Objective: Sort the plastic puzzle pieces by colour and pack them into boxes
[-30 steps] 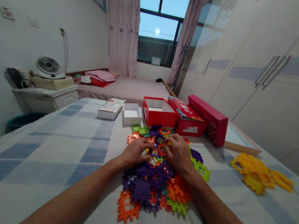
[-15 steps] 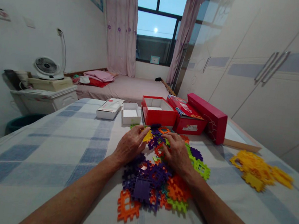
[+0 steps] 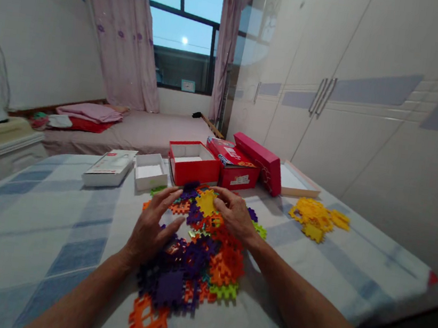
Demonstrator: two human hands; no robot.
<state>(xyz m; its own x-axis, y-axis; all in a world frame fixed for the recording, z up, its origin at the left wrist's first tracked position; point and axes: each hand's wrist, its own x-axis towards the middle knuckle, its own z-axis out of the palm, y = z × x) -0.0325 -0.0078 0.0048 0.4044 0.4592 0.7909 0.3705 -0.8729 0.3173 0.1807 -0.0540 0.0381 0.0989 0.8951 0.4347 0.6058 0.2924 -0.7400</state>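
Note:
A heap of notched plastic building pieces in purple, orange and green lies between my forearms. My right hand pinches a yellow building piece by its right edge, over the far part of the heap. My left hand rests at the heap's left side, thumb and fingers apart, with nothing in it. Its fingertips are close to purple and orange pieces. A separate orange piece with a window-like cutout lies at the near end of the heap.
A pile of yellow pieces lies apart on the right of the checked cloth. Along the far side stand a white box, a small open white box, an open red box, a red printed box and a leaning pink-red lid.
My view has swung to the right. The yellow piece, earlier by my left hand, is now in my right fingers. My left hand has opened and drawn away from it.

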